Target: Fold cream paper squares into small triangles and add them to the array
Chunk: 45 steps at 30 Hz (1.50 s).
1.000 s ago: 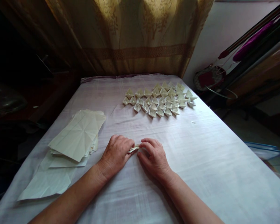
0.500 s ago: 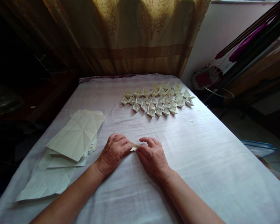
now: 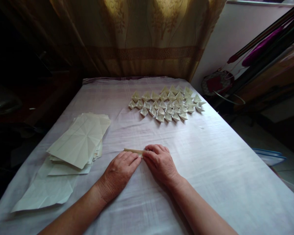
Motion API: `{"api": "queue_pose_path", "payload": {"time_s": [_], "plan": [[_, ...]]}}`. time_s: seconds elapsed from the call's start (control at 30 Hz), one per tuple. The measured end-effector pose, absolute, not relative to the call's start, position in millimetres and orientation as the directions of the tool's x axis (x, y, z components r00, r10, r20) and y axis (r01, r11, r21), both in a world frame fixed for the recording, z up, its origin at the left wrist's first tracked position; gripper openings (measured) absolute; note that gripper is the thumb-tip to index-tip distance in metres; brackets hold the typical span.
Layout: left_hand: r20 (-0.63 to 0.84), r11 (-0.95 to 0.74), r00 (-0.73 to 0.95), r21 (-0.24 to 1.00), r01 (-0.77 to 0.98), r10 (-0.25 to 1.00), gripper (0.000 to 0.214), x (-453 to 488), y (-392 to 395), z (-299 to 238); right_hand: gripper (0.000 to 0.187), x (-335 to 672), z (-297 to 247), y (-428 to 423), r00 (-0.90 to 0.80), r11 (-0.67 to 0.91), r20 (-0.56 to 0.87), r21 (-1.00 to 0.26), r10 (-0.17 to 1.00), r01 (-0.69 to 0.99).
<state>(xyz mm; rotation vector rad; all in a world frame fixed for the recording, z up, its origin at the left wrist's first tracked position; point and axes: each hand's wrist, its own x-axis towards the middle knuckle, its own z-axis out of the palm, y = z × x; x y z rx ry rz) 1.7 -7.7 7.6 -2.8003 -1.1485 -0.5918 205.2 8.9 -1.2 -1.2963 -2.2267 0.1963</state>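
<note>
A narrow folded strip of paper (image 3: 133, 150) lies on the cloth between my hands, its long far edge raised a little. My left hand (image 3: 120, 169) rests low over its near side, fingers close together and pressing on it; the thumb is mostly hidden. At the strip's right end, my right hand (image 3: 160, 163) pinches the paper between thumb and curled fingers. Farther off, several small folded paper boats (image 3: 161, 104) stand in close rows. Left of my hands is a stack of creased paper sheets (image 3: 80, 140), the top one marked with star-like fold lines.
The table (image 3: 210, 182) is covered by a pale checked cloth. A loose larger sheet (image 3: 46, 192) sticks out below the stack. A paper scrap (image 3: 201, 127) lies right of the boats. Behind the table hangs a gold curtain (image 3: 142, 39); a bag (image 3: 218, 83) is at the right.
My left hand has drawn back toward me and flattened, so more of the folded paper's far edge shows. The right hand stays at its end. The view has shifted slightly.
</note>
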Motion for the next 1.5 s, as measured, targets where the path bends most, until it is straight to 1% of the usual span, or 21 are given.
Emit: {"api": "queue_pose_path", "payload": {"time_s": [0.13,0.3,0.4,0.57,0.7,0.9,1.03,1.17,1.23,1.3,1.37,1.5], "plan": [[0.370,-0.717,0.640,0.116,0.687,0.673,0.034,0,-11,6,0.008,204,0,14,-0.397,0.519,0.350,-0.403,0.848,0.754],[0.347,-0.728,0.658,0.125,0.674,0.669,0.039,-2,-16,6,0.006,203,2,19,-0.369,0.460,0.276,-0.485,0.888,0.744],[0.333,-0.733,0.668,0.122,0.669,0.665,0.040,-1,-17,6,0.006,201,1,21,-0.337,0.425,0.259,-0.533,0.905,0.731],[0.279,-0.704,0.650,0.180,0.687,0.707,0.043,1,-17,5,0.007,200,-3,23,-0.302,0.404,0.269,-0.585,0.915,0.703],[0.235,-0.684,0.643,0.204,0.701,0.729,0.042,4,-15,5,0.008,201,-5,24,-0.294,0.412,0.290,-0.598,0.911,0.688],[0.261,-0.681,0.630,0.220,0.699,0.731,0.042,6,-12,7,0.014,202,-9,26,-0.292,0.433,0.320,-0.634,0.901,0.641],[0.285,-0.678,0.618,0.223,0.701,0.733,0.039,8,-12,9,0.014,202,-9,25,-0.278,0.463,0.375,-0.621,0.884,0.632],[0.288,-0.660,0.597,0.242,0.711,0.749,0.036,8,-12,11,0.018,204,-6,14,-0.192,0.517,0.533,-0.569,0.824,0.640],[0.280,-0.653,0.591,0.272,0.707,0.757,0.036,7,-12,11,0.023,204,-4,6,-0.187,0.536,0.575,-0.529,0.796,0.658],[0.275,-0.645,0.584,0.299,0.703,0.764,0.037,7,-12,10,0.026,203,-3,-3,-0.247,0.550,0.553,-0.490,0.796,0.676],[0.267,-0.634,0.575,0.322,0.703,0.774,0.037,7,-11,9,0.025,199,-1,-10,-0.302,0.529,0.491,-0.432,0.817,0.730],[0.293,-0.633,0.562,0.371,0.679,0.774,0.036,5,-11,8,0.023,191,2,-16,-0.339,0.480,0.407,-0.323,0.849,0.815]]}}
